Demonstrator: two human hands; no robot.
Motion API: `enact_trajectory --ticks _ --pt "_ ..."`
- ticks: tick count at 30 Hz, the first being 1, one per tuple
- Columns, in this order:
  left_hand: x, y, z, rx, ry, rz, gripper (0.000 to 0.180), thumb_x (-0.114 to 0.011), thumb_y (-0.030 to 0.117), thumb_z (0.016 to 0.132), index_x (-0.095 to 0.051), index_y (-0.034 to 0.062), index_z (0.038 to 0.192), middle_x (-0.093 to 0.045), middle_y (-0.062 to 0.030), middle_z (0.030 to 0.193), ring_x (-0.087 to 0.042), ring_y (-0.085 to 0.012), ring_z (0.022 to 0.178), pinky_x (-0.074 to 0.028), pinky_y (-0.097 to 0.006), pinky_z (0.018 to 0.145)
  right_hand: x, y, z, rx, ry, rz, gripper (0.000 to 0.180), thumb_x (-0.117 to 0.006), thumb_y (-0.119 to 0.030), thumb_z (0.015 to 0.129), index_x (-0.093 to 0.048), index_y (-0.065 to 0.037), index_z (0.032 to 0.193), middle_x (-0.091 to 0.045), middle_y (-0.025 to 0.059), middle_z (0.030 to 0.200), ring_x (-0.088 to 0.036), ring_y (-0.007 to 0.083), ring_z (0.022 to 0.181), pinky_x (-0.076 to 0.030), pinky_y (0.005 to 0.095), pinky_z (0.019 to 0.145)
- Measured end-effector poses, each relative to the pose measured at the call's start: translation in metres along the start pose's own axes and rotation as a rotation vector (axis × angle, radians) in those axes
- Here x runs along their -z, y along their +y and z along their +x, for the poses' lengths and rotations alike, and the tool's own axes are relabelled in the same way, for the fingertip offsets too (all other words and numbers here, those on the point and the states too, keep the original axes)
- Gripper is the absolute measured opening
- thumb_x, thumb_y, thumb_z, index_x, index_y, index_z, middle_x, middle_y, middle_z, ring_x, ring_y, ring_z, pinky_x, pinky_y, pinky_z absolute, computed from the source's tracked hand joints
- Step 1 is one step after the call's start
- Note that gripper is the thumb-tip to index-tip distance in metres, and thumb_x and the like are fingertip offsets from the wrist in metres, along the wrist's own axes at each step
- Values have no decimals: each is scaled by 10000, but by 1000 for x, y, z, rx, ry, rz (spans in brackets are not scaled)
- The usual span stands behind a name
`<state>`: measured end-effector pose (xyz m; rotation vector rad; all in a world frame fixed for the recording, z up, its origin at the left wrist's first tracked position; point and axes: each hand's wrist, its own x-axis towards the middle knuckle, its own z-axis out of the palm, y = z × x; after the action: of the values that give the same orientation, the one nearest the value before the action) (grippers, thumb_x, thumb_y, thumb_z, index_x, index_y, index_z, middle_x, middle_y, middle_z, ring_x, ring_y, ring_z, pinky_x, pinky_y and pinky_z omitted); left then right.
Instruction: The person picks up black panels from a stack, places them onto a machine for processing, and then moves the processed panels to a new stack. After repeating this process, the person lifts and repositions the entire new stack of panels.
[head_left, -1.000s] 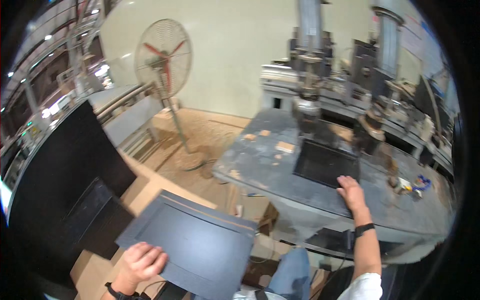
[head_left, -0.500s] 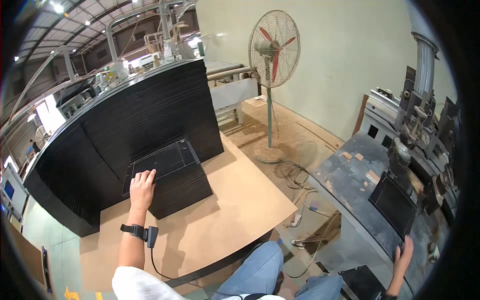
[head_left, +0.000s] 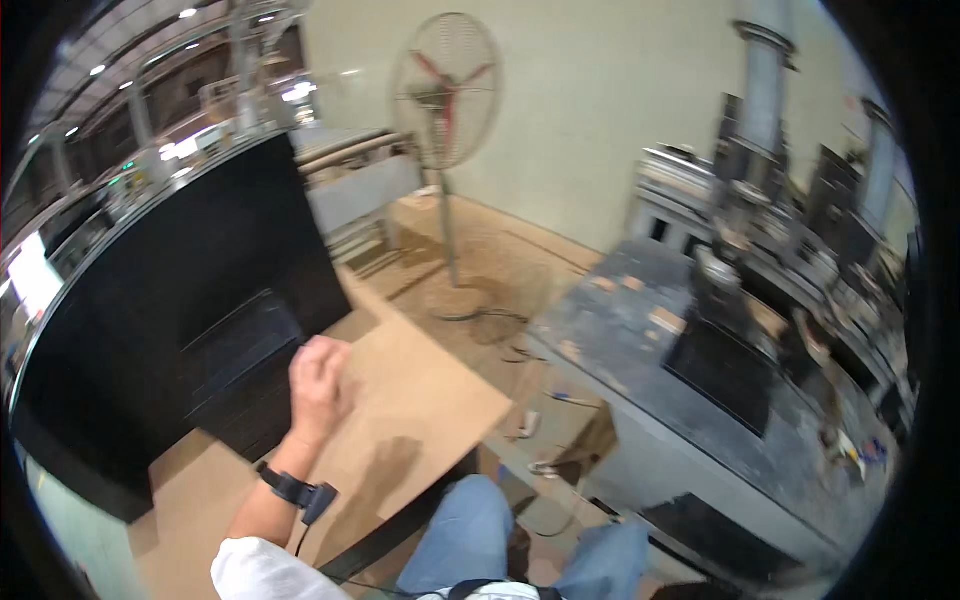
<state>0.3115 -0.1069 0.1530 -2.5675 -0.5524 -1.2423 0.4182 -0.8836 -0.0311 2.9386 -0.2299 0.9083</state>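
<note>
My left hand, smeared by motion, is raised over the tan board, just right of a low stack of black panels. Its fingers look bent, but the blur hides how far; I see nothing held. Behind that low stack rises a tall pile of large black panels. On the grey machine table to the right lies one black panel, close under the machine heads. My right hand is out of view.
A red-bladed standing fan stands by the wall. Cables trail over the floor between the two work surfaces. Wood scraps lie on the machine table, and a dark panel sits low beside its front. Machine heads line its far side.
My left hand has lifted off the low black stack and moved right. My right hand has left the view. The whole view has swung to the right, toward the machine table.
</note>
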Motion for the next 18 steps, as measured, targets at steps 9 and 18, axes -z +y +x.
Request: enact_trajectory --ticks 9,18 --pt "-213 359 126 -586 -400 -719 589 -606 447 849 -496 74 1292 -470 -123 1329 -372 -315 1309 -297 -485 1086 94 -31 91 -147 3 447 486 -488 79 793 -549 -14 1266 -594 212 1206 -573 304 1110 -431 333 984" --pt "-200 402 99 -574 -361 -728 702 -630 532 784 -520 19 1250 -514 -158 1197 -444 -329 1180 -327 -451 1056 88 -176 258 660 115 508 361 -559 2 741 -652 -111 1071 -662 88 1092 -626 288 1039 -494 417 919"
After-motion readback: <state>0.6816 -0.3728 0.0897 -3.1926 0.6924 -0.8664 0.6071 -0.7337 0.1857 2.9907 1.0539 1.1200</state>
